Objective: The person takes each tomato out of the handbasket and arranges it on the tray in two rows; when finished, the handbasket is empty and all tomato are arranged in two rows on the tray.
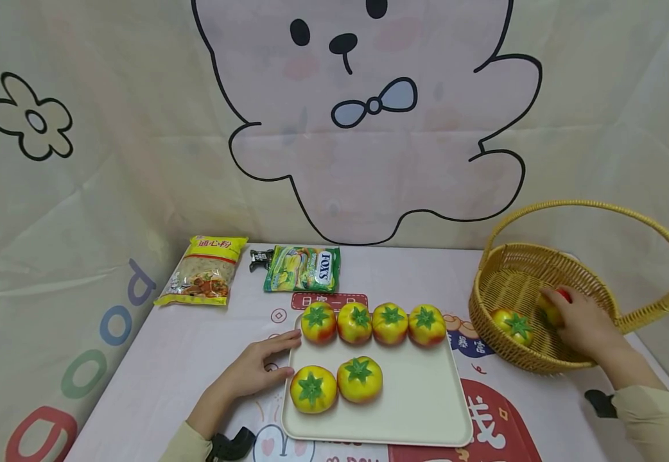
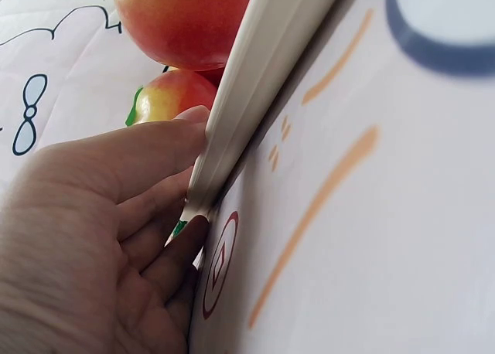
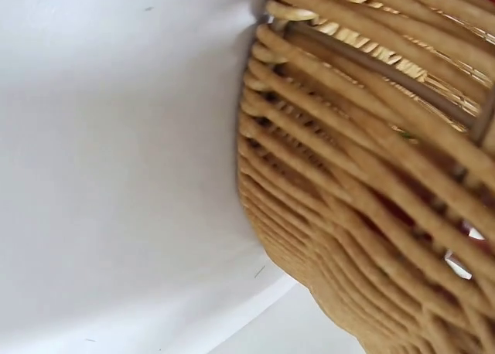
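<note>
In the head view my right hand (image 1: pixel 585 324) reaches into a yellow woven basket (image 1: pixel 485 333) and grips a red-and-yellow tomato (image 1: pixel 553 313), partly covered by the fingers. Another tomato (image 1: pixel 512 326) with a green star-shaped top lies beside it in the basket. My left hand (image 1: pixel 253 367) rests at the left rim of a cream tray (image 1: pixel 415 410), fingertips and thumb touching the edge. The left wrist view has the fingers (image 2: pixel 166 157) close against that rim. On the tray, several tomatoes (image 1: pixel 390 323) form a back row and two (image 1: pixel 359 379) sit in front.
Behind the tray lie a green candy bag (image 1: pixel 302 269), a small black packet (image 1: pixel 261 259) and a yellow-topped pasta bag (image 1: pixel 203 271). The basket's tall handle (image 1: pixel 589 204) arches over its opening. In the right wrist view the basket's woven side (image 3: pixel 348 199) fills the right part.
</note>
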`<move>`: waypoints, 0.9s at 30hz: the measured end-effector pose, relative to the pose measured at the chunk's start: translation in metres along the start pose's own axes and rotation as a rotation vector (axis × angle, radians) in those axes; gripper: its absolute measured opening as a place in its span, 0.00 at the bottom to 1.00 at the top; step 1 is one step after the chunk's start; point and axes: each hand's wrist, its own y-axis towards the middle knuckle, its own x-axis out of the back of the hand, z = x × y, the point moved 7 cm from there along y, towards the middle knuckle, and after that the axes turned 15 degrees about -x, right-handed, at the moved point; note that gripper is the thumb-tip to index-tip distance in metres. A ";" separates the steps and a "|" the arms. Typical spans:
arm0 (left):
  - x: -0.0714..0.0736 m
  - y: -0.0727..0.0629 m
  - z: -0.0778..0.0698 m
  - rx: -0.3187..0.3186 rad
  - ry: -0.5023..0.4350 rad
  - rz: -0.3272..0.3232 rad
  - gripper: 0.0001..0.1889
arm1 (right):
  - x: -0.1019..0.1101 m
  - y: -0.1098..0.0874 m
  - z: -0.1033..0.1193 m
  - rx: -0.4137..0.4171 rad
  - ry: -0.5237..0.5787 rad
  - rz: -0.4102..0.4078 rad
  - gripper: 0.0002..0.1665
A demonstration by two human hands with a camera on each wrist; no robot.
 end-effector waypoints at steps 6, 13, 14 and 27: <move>0.000 0.000 -0.001 0.006 0.004 0.005 0.29 | 0.006 -0.003 0.000 -0.016 0.145 0.000 0.46; 0.000 0.000 0.000 -0.007 0.017 0.012 0.29 | 0.019 -0.008 0.004 -0.028 0.272 -0.030 0.48; 0.000 0.000 0.000 -0.009 0.017 0.011 0.29 | 0.021 -0.009 0.005 -0.026 0.294 -0.033 0.48; 0.000 0.000 0.000 -0.029 0.042 -0.003 0.28 | 0.046 -0.030 0.038 -0.044 0.494 0.028 0.48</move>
